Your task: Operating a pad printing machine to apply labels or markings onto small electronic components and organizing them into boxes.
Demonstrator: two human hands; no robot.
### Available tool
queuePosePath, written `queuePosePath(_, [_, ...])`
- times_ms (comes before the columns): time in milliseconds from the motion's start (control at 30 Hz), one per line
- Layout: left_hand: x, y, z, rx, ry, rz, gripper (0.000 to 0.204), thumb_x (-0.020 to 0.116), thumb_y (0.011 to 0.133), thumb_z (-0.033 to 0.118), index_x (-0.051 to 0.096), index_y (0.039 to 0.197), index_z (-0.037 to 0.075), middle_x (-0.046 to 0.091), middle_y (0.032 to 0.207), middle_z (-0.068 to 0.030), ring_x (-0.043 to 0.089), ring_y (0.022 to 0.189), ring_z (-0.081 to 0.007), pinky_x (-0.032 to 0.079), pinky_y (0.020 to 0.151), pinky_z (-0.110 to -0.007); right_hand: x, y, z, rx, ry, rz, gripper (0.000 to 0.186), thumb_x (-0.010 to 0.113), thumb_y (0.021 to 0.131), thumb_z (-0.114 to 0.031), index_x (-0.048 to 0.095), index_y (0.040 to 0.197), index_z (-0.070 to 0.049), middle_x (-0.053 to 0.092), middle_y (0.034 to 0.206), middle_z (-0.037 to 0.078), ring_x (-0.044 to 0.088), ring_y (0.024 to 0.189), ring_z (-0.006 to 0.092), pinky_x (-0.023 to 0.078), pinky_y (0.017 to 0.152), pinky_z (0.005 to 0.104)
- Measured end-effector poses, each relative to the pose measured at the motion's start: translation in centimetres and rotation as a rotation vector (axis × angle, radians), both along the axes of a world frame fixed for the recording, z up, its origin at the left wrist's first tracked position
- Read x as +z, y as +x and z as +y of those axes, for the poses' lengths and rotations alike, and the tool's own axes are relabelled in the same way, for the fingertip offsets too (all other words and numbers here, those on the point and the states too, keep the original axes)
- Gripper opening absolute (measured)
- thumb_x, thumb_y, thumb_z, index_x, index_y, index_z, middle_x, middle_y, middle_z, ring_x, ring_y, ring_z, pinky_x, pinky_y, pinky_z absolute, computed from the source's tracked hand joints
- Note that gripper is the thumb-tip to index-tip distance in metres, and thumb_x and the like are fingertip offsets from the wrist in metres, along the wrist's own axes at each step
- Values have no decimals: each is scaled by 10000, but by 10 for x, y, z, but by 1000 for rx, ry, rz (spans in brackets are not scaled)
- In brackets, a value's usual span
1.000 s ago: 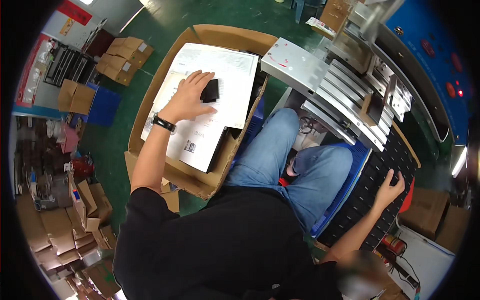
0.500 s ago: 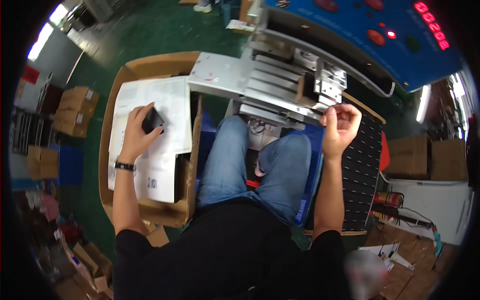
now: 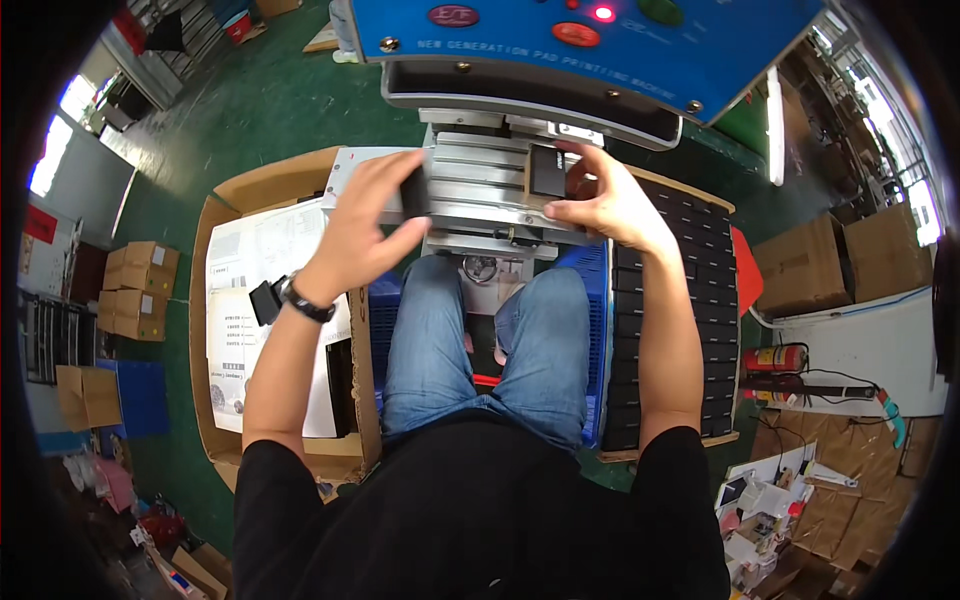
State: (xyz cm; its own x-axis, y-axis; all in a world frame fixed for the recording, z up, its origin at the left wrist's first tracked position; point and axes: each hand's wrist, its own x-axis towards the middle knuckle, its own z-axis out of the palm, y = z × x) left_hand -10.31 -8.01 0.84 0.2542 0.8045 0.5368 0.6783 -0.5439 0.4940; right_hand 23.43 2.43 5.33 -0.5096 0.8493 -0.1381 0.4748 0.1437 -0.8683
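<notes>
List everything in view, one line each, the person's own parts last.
small black part: one, black, in the left hand
second black part: one, black, on the metal fixture, under the right hand
metal fixture: one, silver, ahead of the knees
machine housing: one, blue, top centre
open carton: one, brown, printed sheets inside, person's left
tray of black parts: one, person's right
fire extinguisher: one, red, floor right
left hand: wristwatch, gripping
right hand: on fixture

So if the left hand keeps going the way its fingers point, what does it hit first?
The left hand, holding a small black part, points right toward the machine's metal fixture. It would probably meet that fixture first, then the right hand with the black part on it. Depth is hard to judge from above.
</notes>
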Motion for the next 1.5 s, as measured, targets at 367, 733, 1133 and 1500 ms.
queuePosePath(367, [-9, 108, 89, -229, 39, 282, 583, 589, 1106, 311, 526, 1618, 40, 487, 1707, -148, 467, 1538, -332, 369, 1268, -469, -86, 130, -56, -561, 277, 492, 664, 915, 849, -33, 577, 1420, 1, 577, 918, 6, 536, 754, 78, 480, 708, 212])
queuePosePath(733, [1, 108, 86, -233, -59, 487, 693, 484, 1145, 511, 445, 1687, 80, 419, 1773, -110, 330, 1666, -301, 239, 1327, -607, -203, 294, -80, -1132, 500, -583, 743, 859, 908, -534, 657, 1310, 57, 663, 1213, 227, 661, 1023, 324, 551, 954, 398])
queuePosePath(1133, [-15, 51, -56, -231, 55, 250, 651, 679, 1039, 463, 608, 1562, 83, 567, 1649, -138, 528, 1527, -355, 296, 1315, -577, -215, 250, -40, -1031, 818, -888, 779, 765, 921, -657, 716, 1233, 55, 697, 1239, 260, 668, 1144, 447, 538, 1034, 496])
queuePosePath(1500, [-92, -199, -164, 508, -571, 117, 842, 939, 782, 278, 639, 1550, 107, 568, 1627, -174, 519, 1493, -376, 411, 1263, -448, -119, 173, -36, -670, 865, -66, 251, 725, 1076, -136, 717, 1273, 19, 742, 1175, 121, 696, 1030, 195, 569, 911, 302])
